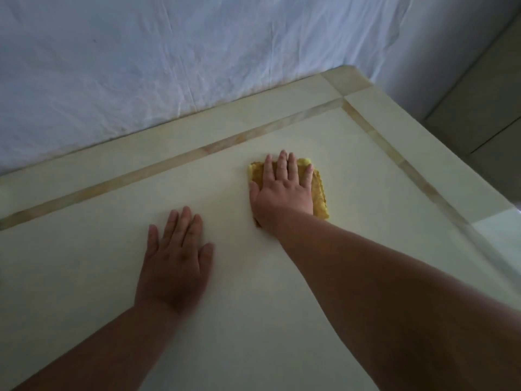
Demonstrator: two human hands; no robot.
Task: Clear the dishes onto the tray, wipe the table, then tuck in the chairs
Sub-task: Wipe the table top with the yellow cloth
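Note:
A folded yellow cloth (320, 193) lies flat on the cream table (112, 249), toward the far right corner. My right hand (284, 190) presses down on it, palm flat, fingers stretched out and close together; only the cloth's far edge and right side show. My left hand (174, 258) rests flat on the bare tabletop to the left and nearer me, fingers spread, holding nothing. No dishes, tray or chairs are in view.
A tan inlaid band (169, 165) runs along the table's far and right borders. A white sheet-covered wall (169, 66) stands directly behind the far edge. Beyond the right edge, tiled floor (485, 108) shows.

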